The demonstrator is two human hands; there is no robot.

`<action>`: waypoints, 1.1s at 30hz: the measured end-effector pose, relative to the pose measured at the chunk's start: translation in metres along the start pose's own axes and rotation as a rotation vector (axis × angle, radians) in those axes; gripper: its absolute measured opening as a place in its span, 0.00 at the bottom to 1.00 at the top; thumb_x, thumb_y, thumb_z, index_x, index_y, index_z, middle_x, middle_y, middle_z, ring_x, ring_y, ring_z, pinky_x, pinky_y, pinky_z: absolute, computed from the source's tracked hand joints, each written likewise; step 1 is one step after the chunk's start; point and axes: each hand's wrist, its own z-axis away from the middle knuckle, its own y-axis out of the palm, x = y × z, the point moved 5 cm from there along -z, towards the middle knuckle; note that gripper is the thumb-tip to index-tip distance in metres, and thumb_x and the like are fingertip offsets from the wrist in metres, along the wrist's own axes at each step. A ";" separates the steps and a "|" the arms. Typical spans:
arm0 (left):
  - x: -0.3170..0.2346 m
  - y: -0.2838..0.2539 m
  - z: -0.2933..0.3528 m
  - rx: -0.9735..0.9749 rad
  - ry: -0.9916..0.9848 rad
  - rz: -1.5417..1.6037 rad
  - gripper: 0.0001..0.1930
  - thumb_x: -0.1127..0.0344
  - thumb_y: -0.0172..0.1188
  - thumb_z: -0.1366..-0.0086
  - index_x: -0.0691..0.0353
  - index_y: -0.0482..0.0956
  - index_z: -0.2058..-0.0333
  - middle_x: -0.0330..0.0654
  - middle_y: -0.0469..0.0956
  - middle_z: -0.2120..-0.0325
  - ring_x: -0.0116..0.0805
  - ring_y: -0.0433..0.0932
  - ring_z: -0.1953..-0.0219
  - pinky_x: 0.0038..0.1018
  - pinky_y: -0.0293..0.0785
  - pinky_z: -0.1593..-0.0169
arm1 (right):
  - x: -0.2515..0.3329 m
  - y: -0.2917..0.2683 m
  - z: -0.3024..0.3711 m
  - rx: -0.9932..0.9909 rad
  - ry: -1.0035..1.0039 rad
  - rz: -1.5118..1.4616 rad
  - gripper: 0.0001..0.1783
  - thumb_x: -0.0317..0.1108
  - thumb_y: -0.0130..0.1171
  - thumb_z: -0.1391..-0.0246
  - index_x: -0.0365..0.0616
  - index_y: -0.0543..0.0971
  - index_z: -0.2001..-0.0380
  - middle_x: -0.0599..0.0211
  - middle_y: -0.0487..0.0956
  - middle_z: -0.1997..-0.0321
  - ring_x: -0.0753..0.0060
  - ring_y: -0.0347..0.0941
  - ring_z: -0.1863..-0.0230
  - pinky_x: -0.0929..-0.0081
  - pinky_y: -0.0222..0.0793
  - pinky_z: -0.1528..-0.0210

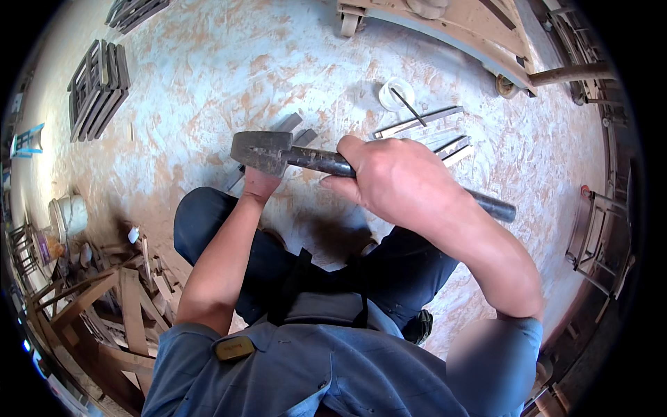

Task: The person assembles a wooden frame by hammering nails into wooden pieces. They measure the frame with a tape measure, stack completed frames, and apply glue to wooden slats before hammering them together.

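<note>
My right hand (396, 170) is wrapped round the black handle of a hammer (260, 149) with a heavy, worn metal head. The handle slants across the view, its free end passing out beyond my right wrist. My left hand (261, 183) is low, behind the hammer head, which hides its fingers. Dark wood pieces (303, 137) show just past the hammer head, near my left hand. Farther right on the floor lie a dark strip (419, 122) and more dark and pale strips (451, 148). A thin dark stick (408, 106) leans over a round white tub (387, 96).
Stacked dark wooden frames (101, 90) stand at the far left. A wheeled wooden cart (458, 31) is at the far right. A whitish bucket (71, 214) and a wooden frame with scrap wood (128, 306) are to my left. My bent knees flank the floor before me.
</note>
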 end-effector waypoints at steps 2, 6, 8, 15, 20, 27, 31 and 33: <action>-0.007 -0.003 -0.003 -0.006 -0.011 0.054 0.08 0.68 0.61 0.36 0.62 0.72 0.62 0.39 0.78 0.68 0.27 0.75 0.64 0.26 0.74 0.58 | -0.003 0.002 -0.005 0.055 0.026 0.049 0.20 0.46 0.63 0.47 0.38 0.72 0.71 0.51 0.76 0.82 0.45 0.76 0.76 0.55 0.70 0.74; -0.005 -0.004 -0.003 -0.033 -0.094 0.318 0.07 0.69 0.60 0.36 0.62 0.72 0.63 0.39 0.77 0.68 0.26 0.75 0.64 0.25 0.74 0.58 | 0.003 -0.007 -0.006 0.017 -0.008 0.008 0.20 0.46 0.63 0.48 0.38 0.73 0.71 0.51 0.76 0.82 0.45 0.76 0.76 0.56 0.71 0.73; 0.003 0.003 0.005 -0.038 -0.097 0.263 0.07 0.69 0.60 0.36 0.62 0.72 0.63 0.38 0.77 0.68 0.25 0.74 0.64 0.25 0.74 0.58 | 0.003 -0.006 -0.002 -0.045 -0.035 -0.027 0.19 0.46 0.63 0.48 0.38 0.73 0.70 0.51 0.76 0.82 0.45 0.76 0.76 0.56 0.71 0.73; 0.004 -0.003 -0.002 -0.010 -0.105 0.240 0.06 0.70 0.61 0.36 0.62 0.74 0.64 0.38 0.78 0.68 0.25 0.74 0.64 0.25 0.73 0.58 | 0.004 -0.006 -0.008 0.049 -0.033 0.049 0.20 0.47 0.60 0.46 0.38 0.75 0.70 0.53 0.78 0.82 0.49 0.78 0.75 0.59 0.74 0.74; 0.000 -0.001 -0.004 -0.034 -0.111 0.197 0.07 0.68 0.62 0.37 0.63 0.74 0.65 0.39 0.78 0.67 0.26 0.75 0.64 0.26 0.73 0.57 | -0.002 0.003 -0.006 0.085 -0.015 0.105 0.19 0.47 0.61 0.46 0.38 0.75 0.70 0.54 0.78 0.82 0.49 0.78 0.76 0.59 0.74 0.74; 0.003 0.000 -0.002 -0.026 -0.286 0.625 0.07 0.69 0.62 0.37 0.62 0.74 0.64 0.39 0.77 0.68 0.26 0.74 0.64 0.26 0.73 0.58 | 0.004 -0.009 -0.005 0.033 -0.027 0.035 0.19 0.46 0.60 0.46 0.38 0.75 0.70 0.54 0.78 0.82 0.50 0.78 0.76 0.60 0.74 0.74; -0.002 -0.004 -0.005 -0.012 -0.061 0.183 0.07 0.69 0.62 0.38 0.62 0.74 0.65 0.38 0.77 0.68 0.27 0.75 0.65 0.26 0.73 0.58 | -0.001 -0.003 -0.009 0.087 -0.001 0.081 0.19 0.47 0.60 0.45 0.38 0.75 0.70 0.54 0.78 0.82 0.50 0.78 0.77 0.60 0.74 0.74; -0.009 -0.004 -0.008 -0.036 -0.099 0.305 0.06 0.69 0.61 0.37 0.62 0.73 0.65 0.38 0.77 0.68 0.27 0.74 0.64 0.26 0.73 0.58 | 0.003 -0.011 -0.009 0.062 -0.019 0.057 0.19 0.47 0.60 0.45 0.38 0.75 0.70 0.54 0.78 0.82 0.50 0.78 0.77 0.60 0.74 0.74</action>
